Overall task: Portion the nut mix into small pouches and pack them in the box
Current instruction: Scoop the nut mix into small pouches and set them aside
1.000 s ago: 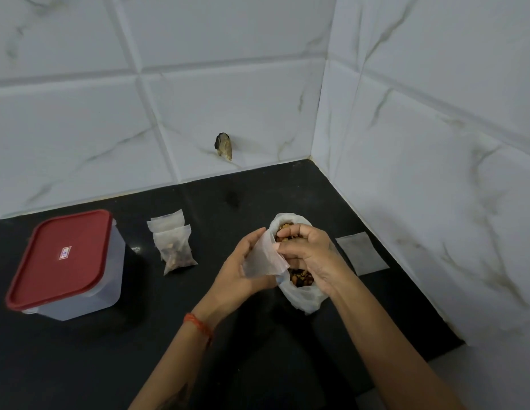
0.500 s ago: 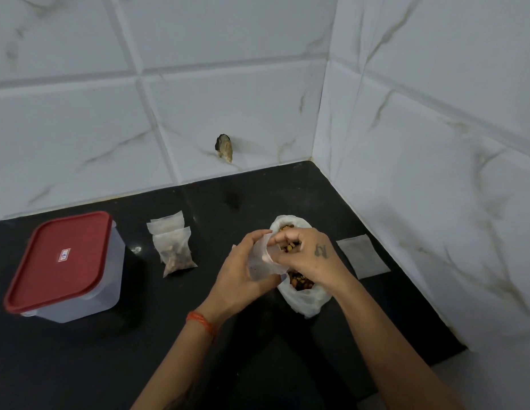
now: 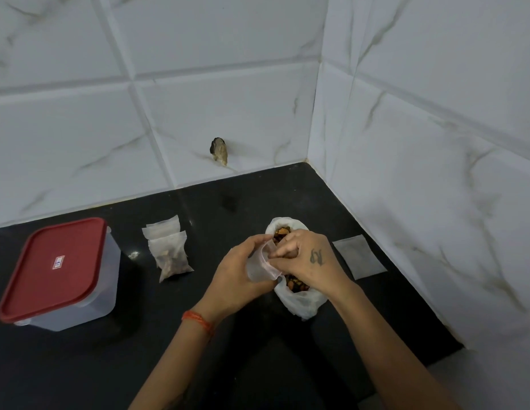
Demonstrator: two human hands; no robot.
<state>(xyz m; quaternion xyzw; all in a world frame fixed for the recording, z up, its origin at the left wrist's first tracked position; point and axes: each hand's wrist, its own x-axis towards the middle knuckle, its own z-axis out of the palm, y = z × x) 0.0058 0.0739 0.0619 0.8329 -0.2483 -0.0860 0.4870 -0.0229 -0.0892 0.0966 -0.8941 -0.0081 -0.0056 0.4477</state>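
Black countertop [image 3: 80, 365] in a corner of white marbled wall tiles [image 3: 228, 93].

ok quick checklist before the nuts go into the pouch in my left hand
1. Pouch mouth open: ok. The left hand grips the small pouch with its mouth spread toward the right hand.
2. Nuts in the right hand: cannot tell, its curled fingers hide them.
3. Pouch over the nut mix bag: ok, spills should fall back in.
4. Bag stocked: ok, nuts show at its mouth.
5. Spare empty pouch: ok, flat on the counter to the right.
6. Box ready for packing: not ok, its red lid is on; two filled pouches wait beside it.
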